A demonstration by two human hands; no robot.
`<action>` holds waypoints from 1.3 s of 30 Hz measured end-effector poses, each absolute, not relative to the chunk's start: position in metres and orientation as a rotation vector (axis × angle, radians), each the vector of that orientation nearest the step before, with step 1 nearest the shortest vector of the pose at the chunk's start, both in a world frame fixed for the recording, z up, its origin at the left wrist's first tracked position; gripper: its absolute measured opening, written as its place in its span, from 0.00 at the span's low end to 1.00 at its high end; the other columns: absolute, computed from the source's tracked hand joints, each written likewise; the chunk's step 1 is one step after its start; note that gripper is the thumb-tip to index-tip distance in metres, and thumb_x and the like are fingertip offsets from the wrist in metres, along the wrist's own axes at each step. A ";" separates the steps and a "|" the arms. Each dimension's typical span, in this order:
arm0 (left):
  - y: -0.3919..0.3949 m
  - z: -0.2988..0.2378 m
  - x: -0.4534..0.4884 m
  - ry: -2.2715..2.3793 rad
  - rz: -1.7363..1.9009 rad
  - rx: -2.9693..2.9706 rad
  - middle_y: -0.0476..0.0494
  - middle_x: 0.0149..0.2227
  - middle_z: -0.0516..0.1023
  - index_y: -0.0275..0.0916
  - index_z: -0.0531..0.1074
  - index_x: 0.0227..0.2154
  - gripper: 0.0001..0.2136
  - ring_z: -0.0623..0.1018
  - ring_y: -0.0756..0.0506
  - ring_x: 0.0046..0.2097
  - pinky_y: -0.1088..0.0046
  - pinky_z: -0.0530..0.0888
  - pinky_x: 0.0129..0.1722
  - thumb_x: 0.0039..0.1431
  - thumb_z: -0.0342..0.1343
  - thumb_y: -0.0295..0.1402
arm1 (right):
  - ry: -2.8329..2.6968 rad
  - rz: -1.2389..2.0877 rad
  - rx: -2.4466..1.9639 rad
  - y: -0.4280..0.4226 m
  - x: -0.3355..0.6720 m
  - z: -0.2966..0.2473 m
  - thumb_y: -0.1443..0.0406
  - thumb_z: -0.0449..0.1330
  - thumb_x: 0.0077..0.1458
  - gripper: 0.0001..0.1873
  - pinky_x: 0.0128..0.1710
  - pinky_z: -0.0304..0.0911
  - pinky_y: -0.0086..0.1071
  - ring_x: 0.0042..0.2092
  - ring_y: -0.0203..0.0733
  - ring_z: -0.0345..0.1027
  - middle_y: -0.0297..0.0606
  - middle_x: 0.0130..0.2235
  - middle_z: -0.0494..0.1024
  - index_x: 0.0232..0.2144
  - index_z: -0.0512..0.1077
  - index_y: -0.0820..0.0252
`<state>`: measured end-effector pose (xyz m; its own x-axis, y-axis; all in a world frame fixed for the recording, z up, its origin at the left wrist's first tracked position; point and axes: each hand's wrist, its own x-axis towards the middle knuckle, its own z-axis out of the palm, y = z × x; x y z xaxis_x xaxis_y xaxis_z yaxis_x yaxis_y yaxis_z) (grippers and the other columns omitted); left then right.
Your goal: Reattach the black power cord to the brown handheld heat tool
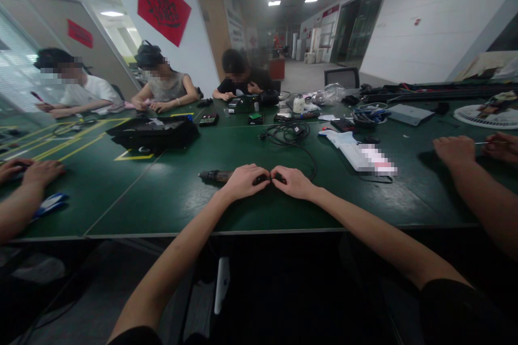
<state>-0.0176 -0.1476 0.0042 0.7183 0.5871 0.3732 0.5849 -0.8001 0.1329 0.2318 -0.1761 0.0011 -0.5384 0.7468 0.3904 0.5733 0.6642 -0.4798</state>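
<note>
Co-worker's hands, left: at the bench [194, 207], by its near edge; a blue-and-white packet [52, 202] lies just beside them, closer to that edge.
Black case [157, 132]: left of the middle, between the near and far edges, near yellow tape.
Dark tool [216, 176]: lying nearer the near edge than the far one, narrow tip towards the left end, rear end passing behind the left hand.
Left hand [245, 180]: fingers curled, gripping a small dark piece [261, 179]; whether it belongs to the tool, I cannot tell.
Right hand [294, 181]: pinching another small dark part [279, 177], fingertips meeting the left's.
Black cable [285, 132]: coiled beyond both hands, towards the far edge, one strand running down near the right hand.
White packet [343, 151]: right of the coil.
Co-worker's hand, right [455, 151]: closed, over the bench's right part.
</note>
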 end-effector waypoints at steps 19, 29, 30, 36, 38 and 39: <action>-0.148 0.005 -0.017 0.983 0.625 2.906 0.46 0.43 0.82 0.47 0.76 0.46 0.12 0.79 0.43 0.45 0.63 0.73 0.48 0.70 0.54 0.45 | -2.305 0.398 -1.005 -0.176 0.232 0.001 0.65 0.60 0.65 0.06 0.38 0.60 0.32 0.36 0.40 0.69 0.36 0.43 0.79 0.45 0.73 0.55; -0.148 0.004 -0.017 0.982 0.634 2.901 0.46 0.43 0.81 0.47 0.76 0.47 0.12 0.79 0.43 0.46 0.64 0.73 0.49 0.70 0.53 0.45 | -2.301 0.398 -1.015 -0.175 0.232 0.000 0.65 0.60 0.65 0.06 0.38 0.60 0.31 0.36 0.40 0.69 0.36 0.42 0.78 0.44 0.73 0.55; -0.148 0.005 -0.017 0.979 0.634 2.901 0.46 0.44 0.81 0.47 0.76 0.47 0.12 0.79 0.43 0.46 0.64 0.73 0.49 0.71 0.53 0.44 | -2.300 0.398 -1.015 -0.175 0.232 0.000 0.65 0.60 0.65 0.06 0.38 0.60 0.32 0.36 0.40 0.69 0.36 0.42 0.78 0.44 0.73 0.55; -0.147 0.005 -0.016 0.993 0.636 2.897 0.46 0.42 0.81 0.46 0.77 0.45 0.12 0.79 0.43 0.45 0.64 0.74 0.47 0.71 0.53 0.46 | -2.300 0.401 -1.008 -0.176 0.232 0.001 0.65 0.60 0.65 0.06 0.38 0.60 0.31 0.36 0.39 0.69 0.36 0.42 0.79 0.44 0.73 0.55; -0.147 0.005 -0.016 0.999 0.637 2.895 0.46 0.42 0.81 0.46 0.77 0.45 0.13 0.79 0.43 0.45 0.64 0.74 0.47 0.71 0.53 0.46 | -2.297 0.400 -1.011 -0.176 0.232 0.001 0.65 0.60 0.65 0.06 0.38 0.60 0.31 0.36 0.40 0.69 0.36 0.42 0.79 0.45 0.73 0.55; -0.147 0.005 -0.017 1.003 0.638 2.895 0.46 0.41 0.81 0.46 0.77 0.45 0.13 0.79 0.43 0.44 0.64 0.74 0.47 0.71 0.53 0.47 | -2.296 0.399 -1.013 -0.176 0.232 0.001 0.65 0.60 0.65 0.07 0.38 0.60 0.31 0.36 0.40 0.69 0.36 0.42 0.79 0.45 0.73 0.55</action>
